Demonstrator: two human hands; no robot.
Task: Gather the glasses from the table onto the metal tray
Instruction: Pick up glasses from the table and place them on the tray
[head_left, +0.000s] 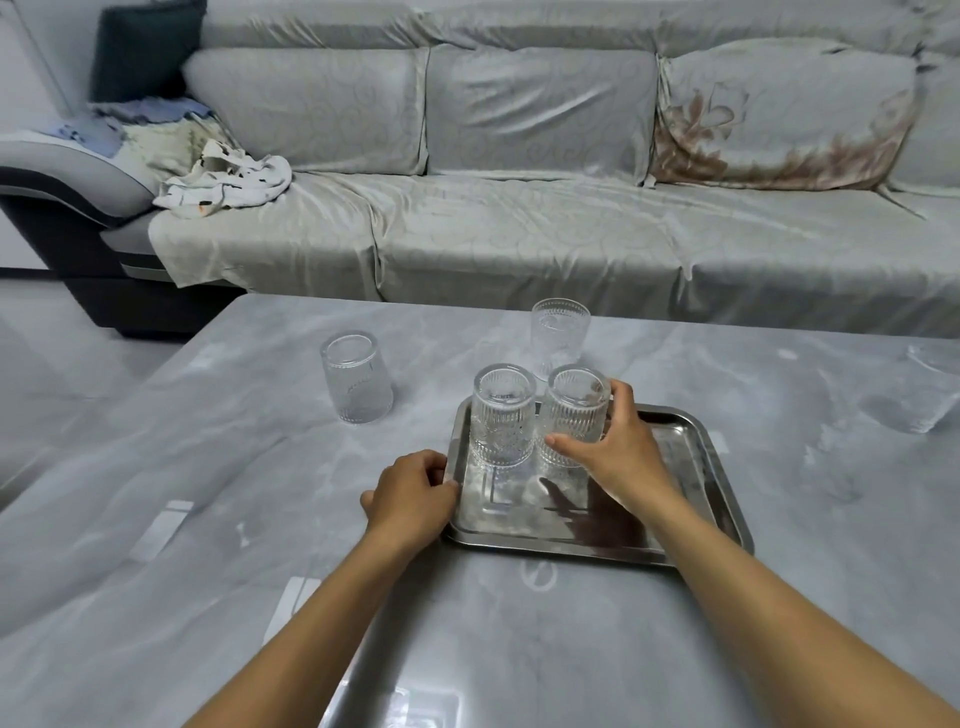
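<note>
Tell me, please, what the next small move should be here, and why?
Probably let the right hand release the ribbed glass: it already seems to stand on the metal tray beside another glass. The left hand steadies the tray's edge. Then reach for the glass behind the tray; the one on the left also waits.

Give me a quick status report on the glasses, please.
Left hand grips tray edge. Right hand holds second glass. Three glasses still off tray.
</note>
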